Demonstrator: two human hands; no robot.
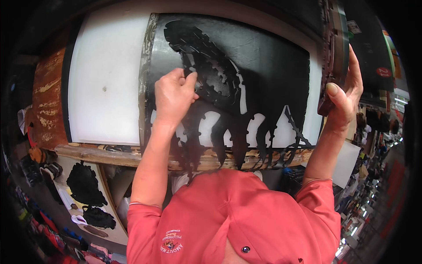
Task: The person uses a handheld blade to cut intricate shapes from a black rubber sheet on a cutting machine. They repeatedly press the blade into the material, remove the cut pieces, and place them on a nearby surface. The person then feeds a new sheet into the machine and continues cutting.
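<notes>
A black sheet of leather-like material (272, 57) lies across a white board, its near part cut into a web of holes and thin strips that hang over the front edge. My left hand (173, 97) is over the left part of the sheet, thumb and fingers pinched at the edge of a cut-out section. A small piece may be between the fingertips, but it is too small to name. At the right, my right hand (345, 94) wraps round the lower end of a thick dark machine arm (336, 48), thumb on its near side.
The white board (105, 88) extends left of the sheet. Along its front runs a worn wooden rail (96, 154). Below left, a pale side table (112, 231) carries black cut pieces (85, 185). A brown scuffed panel (47, 97) stands at far left.
</notes>
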